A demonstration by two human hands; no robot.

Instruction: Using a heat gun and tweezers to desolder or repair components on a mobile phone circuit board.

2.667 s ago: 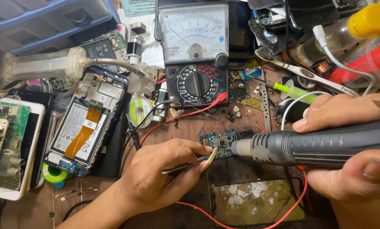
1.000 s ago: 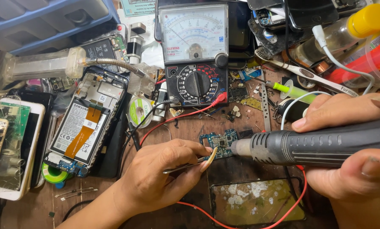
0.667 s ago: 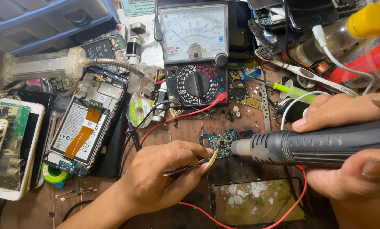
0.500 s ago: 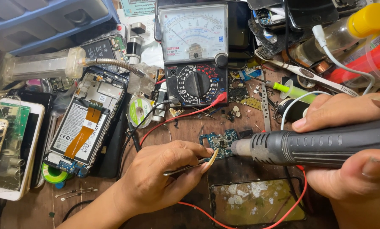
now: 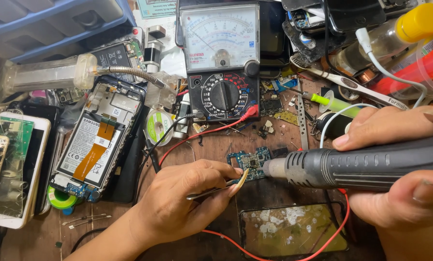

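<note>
While clutter crowds every edge, both hands flank the small circuit board.

Up and left of your tweezer grip, the black analog meter's pale rectangular dial face stands upright. Far left, the opened phone's white battery label carries an orange strip; beyond it lies a white-framed phone screen.

Both hands are closed (fingers curled): left hand low, right hand level.

Two hands – one multimeter, one hot-air tool, one tweezers.
</note>
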